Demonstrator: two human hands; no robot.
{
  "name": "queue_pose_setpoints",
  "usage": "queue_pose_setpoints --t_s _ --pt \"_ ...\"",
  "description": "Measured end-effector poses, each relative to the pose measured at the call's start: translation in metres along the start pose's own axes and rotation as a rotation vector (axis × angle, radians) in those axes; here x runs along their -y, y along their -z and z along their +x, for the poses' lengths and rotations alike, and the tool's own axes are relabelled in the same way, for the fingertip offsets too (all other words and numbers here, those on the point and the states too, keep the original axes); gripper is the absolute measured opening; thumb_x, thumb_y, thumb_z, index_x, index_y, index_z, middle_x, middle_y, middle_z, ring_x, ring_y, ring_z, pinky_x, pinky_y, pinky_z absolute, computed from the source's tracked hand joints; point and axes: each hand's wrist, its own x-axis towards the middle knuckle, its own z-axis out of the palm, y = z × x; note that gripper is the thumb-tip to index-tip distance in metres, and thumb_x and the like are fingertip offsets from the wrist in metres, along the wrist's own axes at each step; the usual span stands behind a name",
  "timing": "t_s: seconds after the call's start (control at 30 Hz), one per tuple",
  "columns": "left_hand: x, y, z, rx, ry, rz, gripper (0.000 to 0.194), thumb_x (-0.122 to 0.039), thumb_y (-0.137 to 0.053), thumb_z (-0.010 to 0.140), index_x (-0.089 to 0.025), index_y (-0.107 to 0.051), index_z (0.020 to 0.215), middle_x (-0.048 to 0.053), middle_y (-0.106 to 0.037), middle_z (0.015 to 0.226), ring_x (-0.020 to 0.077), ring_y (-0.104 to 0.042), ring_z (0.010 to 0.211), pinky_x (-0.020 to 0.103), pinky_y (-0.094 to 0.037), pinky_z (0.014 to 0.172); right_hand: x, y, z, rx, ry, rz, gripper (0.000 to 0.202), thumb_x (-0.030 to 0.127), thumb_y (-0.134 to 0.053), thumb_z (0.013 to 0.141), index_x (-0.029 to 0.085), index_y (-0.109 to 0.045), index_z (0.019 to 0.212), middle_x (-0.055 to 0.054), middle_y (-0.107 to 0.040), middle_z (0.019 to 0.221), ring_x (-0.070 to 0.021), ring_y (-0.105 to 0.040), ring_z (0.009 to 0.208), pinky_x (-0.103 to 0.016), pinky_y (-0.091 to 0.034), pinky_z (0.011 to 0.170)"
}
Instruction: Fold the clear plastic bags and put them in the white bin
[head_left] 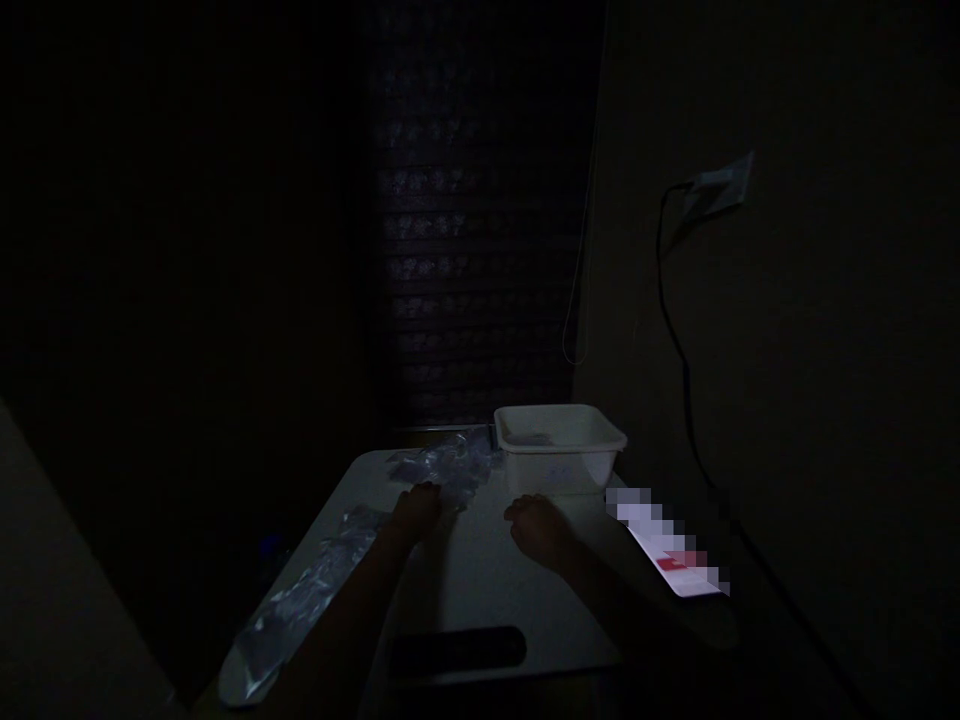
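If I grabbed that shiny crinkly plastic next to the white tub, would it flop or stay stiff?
The shiny crinkled plastic would probably flop, since it lies in loose, uneven creases. It's likely light, because it looks thin and filmy. Its glossy glints suggest it might be slippery too.

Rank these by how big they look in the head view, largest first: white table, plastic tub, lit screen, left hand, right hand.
1. White table
2. Plastic tub
3. Lit screen
4. Left hand and right hand: not ranked, too alike, with wrists lost in the dimness.
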Motion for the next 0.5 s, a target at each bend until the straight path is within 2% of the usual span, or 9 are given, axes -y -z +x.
queue_pose_setpoints --t_s 0.13,0.27,0.37,0.5 --pt "-0.004 -0.002 0.009 -0.077 -0.048 -0.024 0.028 -0.019 -0.035 0.075 -0.016 -0.049 0.099 0.01 -0.05 0.106 0.018 -0.046 0.098 0.029 -0.038 0.076 -0.015 -0.011 0.002 -0.041 -0.127 0.036 0.027 0.013 -0.036 0.069 0.017 -0.058 0.084 -0.007 -0.059 0.087 -0.0152 -0.05 0.087 -0.027 -0.032 0.077" --pt "-0.016 0.0 0.023 -0.149 -0.063 -0.044 0.032 -0.017 -0.037 0.073 -0.015 -0.047 0.103 0.01 -0.049 0.108 0.0182 -0.044 0.1 0.031 -0.034 0.082 -0.025 -0.019 0.002 -0.058 -0.133 0.035 0.026 0.014 -0.036 0.069 0.016 -0.059 0.081 -0.007 -0.059 0.085 -0.0159 -0.05 0.086 -0.027 -0.032 0.076" --pt "-0.02 -0.004 0.034 -0.167 0.016 -0.044 0.033 -0.022 -0.038 0.073 -0.018 -0.047 0.105 0.01 -0.043 0.116 0.0221 -0.038 0.105 0.036 -0.033 0.083 -0.028 -0.023 0.0 -0.058 -0.131 0.041 0.026 0.013 -0.036 0.069 0.016 -0.058 0.081 -0.007 -0.058 0.085 -0.0156 -0.05 0.085 -0.027 -0.032 0.076" --pt "-0.021 -0.012 0.044 -0.231 0.206 -0.068 0.032 -0.029 -0.033 0.076 -0.018 -0.056 0.095 0.013 -0.036 0.121 0.0324 -0.026 0.113 0.047 -0.032 0.078 -0.029 -0.025 0.001 -0.078 -0.152 0.053 0.025 0.014 -0.036 0.069 0.017 -0.058 0.082 -0.007 -0.057 0.085 -0.0157 -0.049 0.085 -0.027 -0.032 0.076"
